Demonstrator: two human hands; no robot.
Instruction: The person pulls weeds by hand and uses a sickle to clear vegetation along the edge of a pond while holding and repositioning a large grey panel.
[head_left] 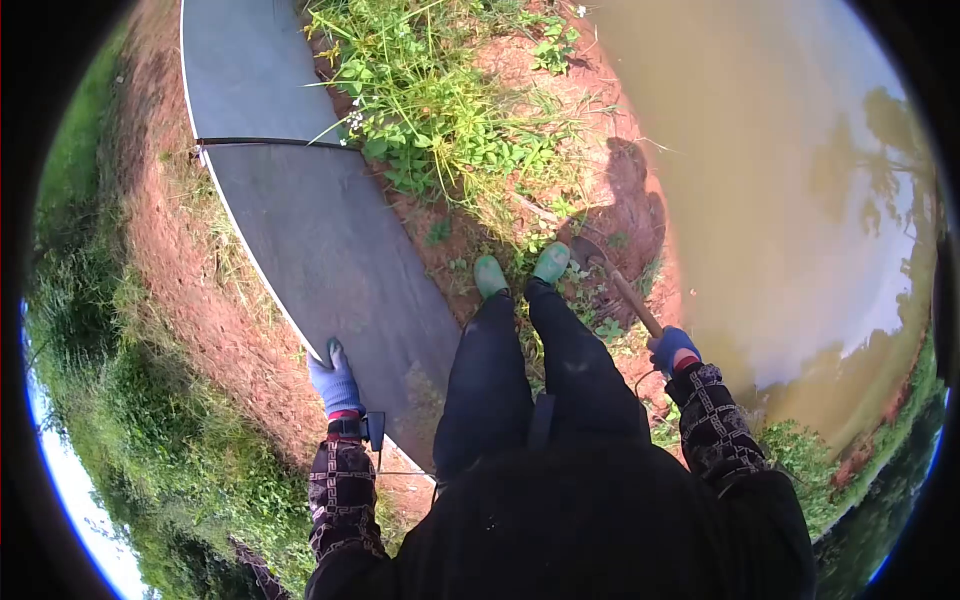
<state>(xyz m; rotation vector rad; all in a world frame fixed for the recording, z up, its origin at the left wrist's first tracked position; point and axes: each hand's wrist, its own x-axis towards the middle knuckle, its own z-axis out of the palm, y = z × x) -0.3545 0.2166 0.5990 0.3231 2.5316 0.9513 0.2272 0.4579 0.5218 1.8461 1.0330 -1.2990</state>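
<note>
My left hand [335,382], in a blue work glove, is at the outer edge of a long grey sheet panel [320,235]. Its thumb lies along the pale rim and the fingers seem to wrap that edge, partly out of sight. In a matching glove, my right hand [674,350] is closed round the wooden handle of a digging tool [632,300]. The tool's dark metal blade [587,252] rests low on the shaded soil beside my right foot; its exact shape is hard to make out.
Muddy water [740,200] borders the bank on the right. My green shoes [520,272] stand on reddish soil between panel and water, with leafy weeds [430,110] ahead. A dark strap [275,142] crosses the panel farther up. Bushes [170,430] grow at the left.
</note>
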